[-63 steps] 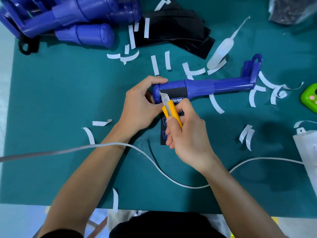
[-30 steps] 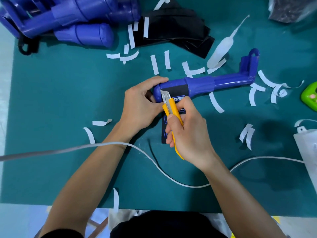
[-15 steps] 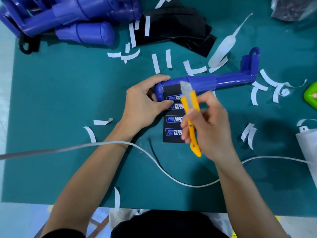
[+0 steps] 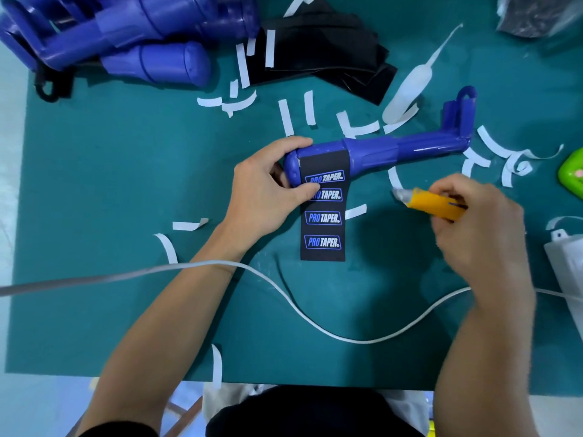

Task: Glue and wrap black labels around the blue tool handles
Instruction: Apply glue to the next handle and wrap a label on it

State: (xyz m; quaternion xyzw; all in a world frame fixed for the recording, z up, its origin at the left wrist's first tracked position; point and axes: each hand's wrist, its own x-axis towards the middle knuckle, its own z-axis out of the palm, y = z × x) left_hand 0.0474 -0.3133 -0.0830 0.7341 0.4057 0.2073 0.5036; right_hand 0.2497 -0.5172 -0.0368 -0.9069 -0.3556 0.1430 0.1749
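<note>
A blue tool (image 4: 397,149) lies across the middle of the green mat (image 4: 110,184), handle end to the left. A black label (image 4: 323,228) printed "PRO TAPER" is stuck over the handle and trails flat toward me. My left hand (image 4: 268,190) grips the handle's end, thumb pressing the label's upper part. My right hand (image 4: 476,228) is off to the right of the label, holding a yellow utility knife (image 4: 432,205) with its blade pointing left, apart from the tool.
More blue tools (image 4: 126,36) are piled at the back left, beside a stack of black labels (image 4: 325,55). A white glue bottle (image 4: 410,86) lies behind the tool. White backing strips (image 4: 296,116) litter the mat. A white cable (image 4: 315,320) crosses the front; a green object (image 4: 571,175) sits far right.
My right hand lifted the knife off the handle's end and swung it away to the right, uncovering the label. My left hand stayed on the handle.
</note>
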